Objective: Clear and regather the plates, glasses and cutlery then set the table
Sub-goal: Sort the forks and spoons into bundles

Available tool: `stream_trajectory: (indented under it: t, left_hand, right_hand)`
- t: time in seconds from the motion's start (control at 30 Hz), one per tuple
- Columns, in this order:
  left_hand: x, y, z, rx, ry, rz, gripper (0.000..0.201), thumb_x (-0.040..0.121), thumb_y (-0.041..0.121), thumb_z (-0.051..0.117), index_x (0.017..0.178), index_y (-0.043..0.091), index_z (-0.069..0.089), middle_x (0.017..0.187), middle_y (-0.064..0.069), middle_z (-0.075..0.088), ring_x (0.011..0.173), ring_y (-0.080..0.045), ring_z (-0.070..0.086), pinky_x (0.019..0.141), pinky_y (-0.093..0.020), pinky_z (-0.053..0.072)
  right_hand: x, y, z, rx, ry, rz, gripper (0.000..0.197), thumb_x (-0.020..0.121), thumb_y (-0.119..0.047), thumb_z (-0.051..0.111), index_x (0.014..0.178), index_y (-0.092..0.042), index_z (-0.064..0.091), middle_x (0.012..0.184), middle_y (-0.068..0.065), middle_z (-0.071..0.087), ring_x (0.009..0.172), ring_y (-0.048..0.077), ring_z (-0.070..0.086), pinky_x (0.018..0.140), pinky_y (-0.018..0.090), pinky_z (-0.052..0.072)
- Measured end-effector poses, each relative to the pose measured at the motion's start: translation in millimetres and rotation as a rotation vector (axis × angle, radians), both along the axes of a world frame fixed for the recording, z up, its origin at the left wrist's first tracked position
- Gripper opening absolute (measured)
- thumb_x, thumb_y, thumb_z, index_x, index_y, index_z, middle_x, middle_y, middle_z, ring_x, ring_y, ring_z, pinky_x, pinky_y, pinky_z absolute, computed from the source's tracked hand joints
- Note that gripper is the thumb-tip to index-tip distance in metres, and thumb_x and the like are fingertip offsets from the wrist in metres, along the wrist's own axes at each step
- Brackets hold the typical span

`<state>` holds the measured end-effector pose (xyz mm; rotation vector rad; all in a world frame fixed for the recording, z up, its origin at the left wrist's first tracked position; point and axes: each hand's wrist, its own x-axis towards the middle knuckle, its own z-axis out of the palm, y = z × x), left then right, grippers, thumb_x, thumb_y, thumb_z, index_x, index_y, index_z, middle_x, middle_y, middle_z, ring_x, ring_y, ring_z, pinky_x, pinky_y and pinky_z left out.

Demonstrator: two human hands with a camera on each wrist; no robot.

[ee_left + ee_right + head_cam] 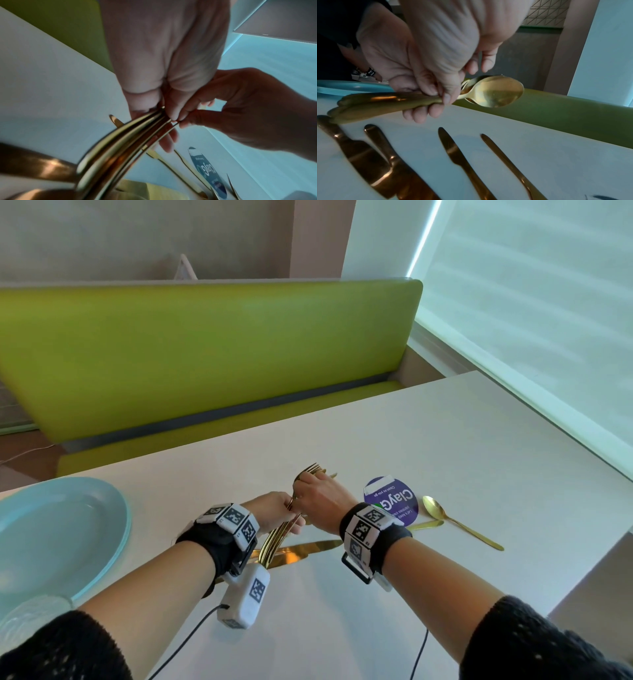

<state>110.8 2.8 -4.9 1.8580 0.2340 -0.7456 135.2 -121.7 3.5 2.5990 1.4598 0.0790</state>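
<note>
Gold cutlery fills both hands above the white bench [445, 440]. A bundle of forks and spoons [274, 537] is gripped by the left hand [274, 508], fingers curled round the handles, the handle ends fanning out toward the person. The right hand [320, 496] meets it from the other side, its fingertips [186, 119] pinching one thin handle at the edge of that same bundle; so the left grip is closed round the bundle and the right grip is a narrow pinch on it. In the right wrist view a spoon bowl [494, 92] sticks out past the fingers, facing the camera.

Under the bundle, flat on the bench, lie several gold knives [458, 152], side by side and apart from each other. Just right of the hands is a round purple sticker [394, 501] on the bench, and beyond the sticker a single gold spoon [455, 522] lies flat, bowl away from the person. Left of the bundle, near the bench edge, sits a pale blue plate [58, 529]; the right wrist view shows it as a stack. A clear glass [30, 621] stands at the plate's near rim. Behind the bench runs a lime-green seat back [205, 354].
</note>
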Motion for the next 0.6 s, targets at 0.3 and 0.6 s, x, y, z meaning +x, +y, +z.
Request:
stream_trajectory:
  t: [0.3,0.6]
  left_hand:
    - [-1.8,-18.8,-10.1,0.015,-0.076,-0.001,0.016,0.09,-0.007,0.04,0.09,0.005,0.051,0.075,-0.003,0.057,0.064,-0.01,0.055,0.057,-0.016,0.045]
    - [8.1,-26.3,-15.1,-0.048,-0.038,0.141,0.015,0.094,-0.004,0.043,0.101,0.007,0.05,0.082,-0.005,0.061,0.069,-0.014,0.059,0.063,-0.023,0.049]
  right_hand:
    - [-1.8,-14.6,-11.2,0.159,0.078,-0.084,0.025,0.036,-0.013,0.087,0.046,-0.021,0.066,0.053,-0.005,0.057,0.056,0.018,0.059,0.048,0.019,0.049]
    - [17.5,-90.4,-23.6,0.306,0.201,-0.736,0.021,0.09,-0.016,0.056,0.105,-0.015,0.07,0.105,0.003,0.067,0.104,0.021,0.054,0.089,0.033,0.046]
